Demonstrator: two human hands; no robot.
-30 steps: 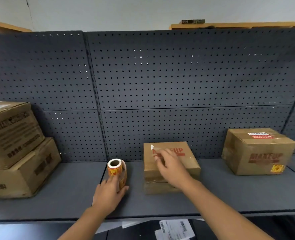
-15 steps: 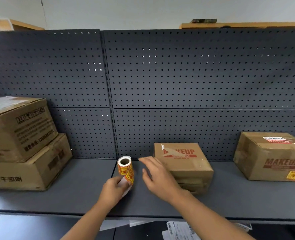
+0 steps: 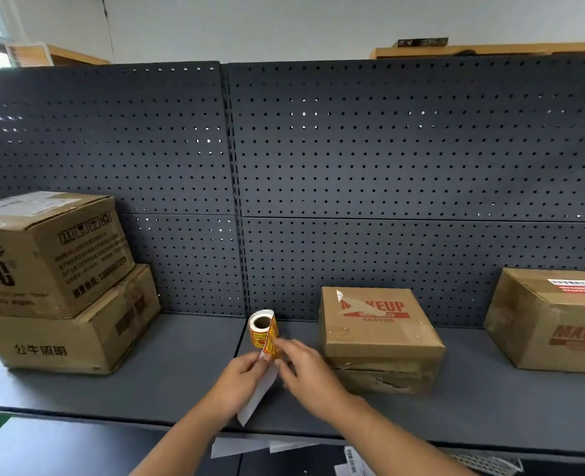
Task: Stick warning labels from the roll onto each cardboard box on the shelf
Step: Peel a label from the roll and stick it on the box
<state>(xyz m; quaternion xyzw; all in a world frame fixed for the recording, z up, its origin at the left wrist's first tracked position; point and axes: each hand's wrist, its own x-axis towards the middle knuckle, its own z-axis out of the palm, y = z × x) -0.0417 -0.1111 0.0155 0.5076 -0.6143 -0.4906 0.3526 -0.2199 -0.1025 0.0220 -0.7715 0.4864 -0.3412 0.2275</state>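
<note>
A roll of yellow and red warning labels (image 3: 262,327) stands on the grey shelf (image 3: 181,365), with a white backing strip (image 3: 256,396) hanging from it towards me. My left hand (image 3: 239,383) pinches the strip just below the roll. My right hand (image 3: 304,369) has its fingertips on a label at the strip's top. Right of the roll is a small brown box marked MAKEUP (image 3: 380,334). A larger MAKEUP box (image 3: 555,321) with a yellow label at its lower front corner sits far right. Two stacked boxes (image 3: 54,283) stand at the left.
A dark pegboard wall (image 3: 387,173) backs the shelf. Loose white papers (image 3: 352,462) lie on a lower level below the shelf's front edge. Bare shelf surface lies between the left stack and the roll.
My right hand has left the small MAKEUP box and moved left to the roll's strip. My left hand has shifted from the roll's side to the hanging strip. The view has moved left.
</note>
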